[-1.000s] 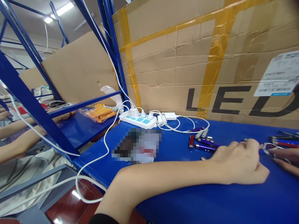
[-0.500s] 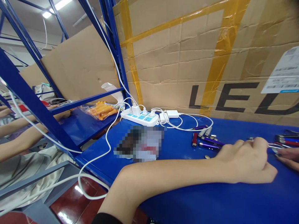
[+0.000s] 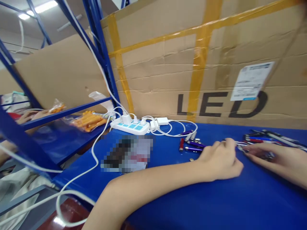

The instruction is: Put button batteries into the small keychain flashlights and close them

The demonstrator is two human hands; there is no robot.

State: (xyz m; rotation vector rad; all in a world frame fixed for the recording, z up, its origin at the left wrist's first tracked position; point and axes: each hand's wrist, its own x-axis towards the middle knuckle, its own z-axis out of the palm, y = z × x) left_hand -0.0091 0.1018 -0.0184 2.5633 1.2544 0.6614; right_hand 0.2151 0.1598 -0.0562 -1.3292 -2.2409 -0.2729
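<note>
My left hand is closed, knuckles up, around one end of a slim silver metal tube; its fingertips are hidden behind the hand. From the right, my right hand pinches at the tube's other end. Small shiny metal pieces sit in the curl of its fingers, too blurred to name. Left of my left hand lie purple metal tubes, a short red tube and small silver parts. A small round disc rests near my left wrist.
Behind my right hand is a pile of pen-like tubes. A white power strip with cables stands at the back left, before a large cardboard sheet. A blurred-out flat item lies on the blue table. Another person's hands are at far left.
The view has swung to the right, so more of my right hand and the pile behind it shows. Both hands stay close together at the silver tube.
</note>
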